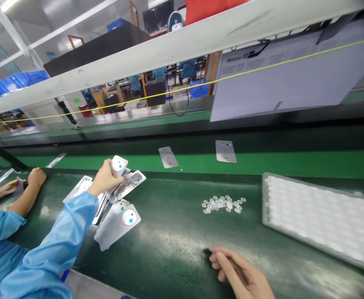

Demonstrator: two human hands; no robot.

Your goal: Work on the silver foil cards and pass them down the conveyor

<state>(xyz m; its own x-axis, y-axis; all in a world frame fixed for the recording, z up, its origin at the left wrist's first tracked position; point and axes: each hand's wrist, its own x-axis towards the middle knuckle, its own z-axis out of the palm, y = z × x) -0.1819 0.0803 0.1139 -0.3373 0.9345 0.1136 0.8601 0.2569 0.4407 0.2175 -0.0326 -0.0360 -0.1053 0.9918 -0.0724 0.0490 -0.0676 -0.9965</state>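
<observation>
My left hand [104, 179], in a light blue sleeve, is closed on a silver plate [119, 164] that bears a white round piece with a blue dot. It holds the plate above a loose fan of several similar silver plates [116, 226] lying on the dark green table. My right hand [240, 274] rests low at the near edge, fingers pinched on a small dark tool [207, 252] whose tip touches the table. A heap of small white rings [223, 204] lies between the two hands, further back.
A white tray [318, 216] of small parts sits at the right. Two silver plates [168, 157] [225, 151] lie on the green belt behind. A co-worker's hands [36, 177] work at the far left. A yellow cord and a grey sheet [294, 74] hang overhead.
</observation>
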